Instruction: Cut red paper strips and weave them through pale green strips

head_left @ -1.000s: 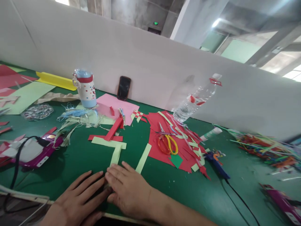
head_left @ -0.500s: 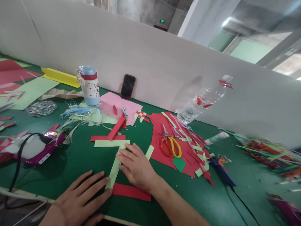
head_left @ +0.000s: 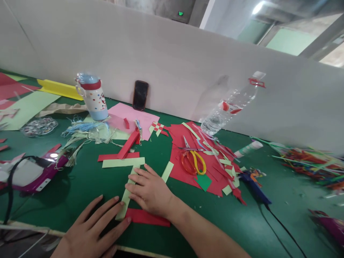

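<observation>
My left hand (head_left: 95,227) rests near the table's front edge with fingers spread. Its fingertips touch the lower end of a slanting pale green paper strip (head_left: 125,201) and the left end of a red paper strip (head_left: 149,218). Fingers stretched out, my right hand (head_left: 152,191) lies flat along the green strip's upper part. Another pale green strip (head_left: 118,163) crosses its top end, alongside a folded red strip (head_left: 128,144). From under my right hand a further green strip (head_left: 167,171) sticks out; the rest of it is hidden.
Scissors (head_left: 194,161) lie on red paper scraps (head_left: 177,172) at right, near a leaning water bottle (head_left: 221,109) and a glue gun (head_left: 255,188). Left are a purple corded device (head_left: 40,181), tassels (head_left: 86,130) and a flask (head_left: 94,100). A phone (head_left: 140,95) leans against the partition (head_left: 166,57).
My right hand has slid slightly down and left along the green strip. My left hand stays at the strip's lower end. The camera view has shifted a little.
</observation>
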`<state>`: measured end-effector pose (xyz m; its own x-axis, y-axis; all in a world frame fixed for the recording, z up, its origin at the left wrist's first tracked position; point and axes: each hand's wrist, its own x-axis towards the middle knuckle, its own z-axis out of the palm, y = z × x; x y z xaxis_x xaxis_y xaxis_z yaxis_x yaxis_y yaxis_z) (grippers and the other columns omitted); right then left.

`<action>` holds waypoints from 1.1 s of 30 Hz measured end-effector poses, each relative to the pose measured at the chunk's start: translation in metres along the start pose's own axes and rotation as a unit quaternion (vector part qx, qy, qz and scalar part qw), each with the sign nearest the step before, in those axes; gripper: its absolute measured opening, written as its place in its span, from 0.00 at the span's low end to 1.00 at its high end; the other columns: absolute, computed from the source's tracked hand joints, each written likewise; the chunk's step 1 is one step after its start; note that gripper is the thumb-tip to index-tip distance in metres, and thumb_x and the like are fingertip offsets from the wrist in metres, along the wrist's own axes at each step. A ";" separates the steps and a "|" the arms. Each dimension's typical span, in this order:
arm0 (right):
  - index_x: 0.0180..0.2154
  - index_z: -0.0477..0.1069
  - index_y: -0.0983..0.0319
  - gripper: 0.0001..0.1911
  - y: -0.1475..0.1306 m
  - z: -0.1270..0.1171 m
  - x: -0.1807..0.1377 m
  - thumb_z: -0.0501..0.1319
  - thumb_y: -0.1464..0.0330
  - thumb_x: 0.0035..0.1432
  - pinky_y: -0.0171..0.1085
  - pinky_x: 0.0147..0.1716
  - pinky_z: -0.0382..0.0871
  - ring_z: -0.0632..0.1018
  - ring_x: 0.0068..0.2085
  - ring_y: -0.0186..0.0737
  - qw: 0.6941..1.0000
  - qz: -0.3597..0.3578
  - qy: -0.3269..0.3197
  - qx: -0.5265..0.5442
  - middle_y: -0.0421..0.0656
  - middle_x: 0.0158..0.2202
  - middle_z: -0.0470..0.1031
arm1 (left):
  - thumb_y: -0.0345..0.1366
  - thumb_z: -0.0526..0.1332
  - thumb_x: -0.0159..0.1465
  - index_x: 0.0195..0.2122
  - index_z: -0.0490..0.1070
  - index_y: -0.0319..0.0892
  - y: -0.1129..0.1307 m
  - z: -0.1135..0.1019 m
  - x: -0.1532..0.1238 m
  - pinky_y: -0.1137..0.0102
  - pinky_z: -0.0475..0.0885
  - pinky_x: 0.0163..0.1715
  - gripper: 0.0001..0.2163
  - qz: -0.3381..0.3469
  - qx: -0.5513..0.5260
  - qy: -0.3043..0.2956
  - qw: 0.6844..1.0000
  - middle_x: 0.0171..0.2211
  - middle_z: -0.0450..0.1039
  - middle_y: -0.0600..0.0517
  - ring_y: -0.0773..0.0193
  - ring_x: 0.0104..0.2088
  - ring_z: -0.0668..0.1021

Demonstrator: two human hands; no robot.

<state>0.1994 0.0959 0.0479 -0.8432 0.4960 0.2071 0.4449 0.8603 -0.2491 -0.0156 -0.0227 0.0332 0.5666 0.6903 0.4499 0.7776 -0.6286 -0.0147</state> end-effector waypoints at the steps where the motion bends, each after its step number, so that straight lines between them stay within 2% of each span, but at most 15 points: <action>1: 0.53 0.73 0.57 0.16 0.000 0.000 0.000 0.53 0.61 0.72 0.50 0.67 0.47 0.65 0.64 0.46 1.000 -0.002 0.002 0.001 0.43 0.59 0.73 | 0.33 0.54 0.64 0.53 0.73 0.56 0.000 0.001 0.000 0.54 0.50 0.67 0.19 0.004 0.004 -0.001 1.000 0.55 0.74 0.53 0.56 0.60 0.70; 4: 0.54 0.73 0.58 0.17 0.001 0.001 -0.001 0.52 0.61 0.72 0.50 0.67 0.49 0.65 0.64 0.46 1.000 -0.004 0.002 0.000 0.43 0.59 0.73 | 0.37 0.54 0.65 0.51 0.74 0.55 -0.004 0.003 0.000 0.54 0.50 0.67 0.16 0.009 0.012 0.005 1.000 0.55 0.73 0.52 0.57 0.59 0.70; 10: 0.53 0.73 0.57 0.17 0.002 -0.001 0.000 0.53 0.58 0.71 0.51 0.66 0.50 0.65 0.65 0.46 1.000 -0.002 0.000 -0.004 0.43 0.58 0.73 | 0.41 0.56 0.65 0.53 0.73 0.55 -0.018 0.004 0.000 0.59 0.49 0.68 0.16 0.088 0.045 0.032 0.995 0.55 0.73 0.51 0.58 0.58 0.71; 15: 0.52 0.74 0.57 0.17 0.000 0.001 0.001 0.54 0.57 0.71 0.52 0.66 0.50 0.65 0.64 0.47 1.000 0.010 0.000 -0.003 0.44 0.58 0.74 | 0.40 0.61 0.62 0.58 0.71 0.54 -0.010 0.006 -0.011 0.58 0.48 0.68 0.21 0.053 0.040 0.033 0.997 0.54 0.71 0.49 0.54 0.59 0.69; 19: 0.52 0.73 0.57 0.16 -0.003 0.003 0.001 0.55 0.58 0.70 0.53 0.66 0.49 0.66 0.64 0.48 1.000 0.019 0.004 0.001 0.44 0.58 0.73 | 0.34 0.63 0.61 0.54 0.74 0.46 0.002 0.005 -0.016 0.59 0.50 0.68 0.18 0.018 0.022 0.058 0.998 0.52 0.72 0.49 0.55 0.56 0.71; 24: 0.53 0.72 0.57 0.16 -0.005 0.003 0.000 0.55 0.58 0.70 0.53 0.66 0.49 0.65 0.64 0.48 1.000 0.028 0.004 -0.001 0.43 0.59 0.73 | 0.31 0.61 0.62 0.52 0.74 0.41 0.011 0.006 -0.013 0.60 0.48 0.69 0.16 0.007 0.019 0.065 0.998 0.51 0.75 0.48 0.55 0.56 0.71; 33: 0.52 0.73 0.57 0.15 -0.006 0.001 0.001 0.55 0.59 0.70 0.54 0.66 0.48 0.65 0.64 0.48 0.999 0.035 -0.001 0.002 0.43 0.59 0.73 | 0.30 0.61 0.62 0.52 0.75 0.40 0.012 0.011 -0.019 0.60 0.48 0.70 0.16 0.009 0.023 0.070 0.997 0.51 0.77 0.48 0.57 0.59 0.69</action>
<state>0.1956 0.0908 0.0490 -0.8104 0.5554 0.1866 0.5025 0.8226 -0.2660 -0.0140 -0.0395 0.0147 0.5399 0.6203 0.5689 0.7808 -0.6215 -0.0633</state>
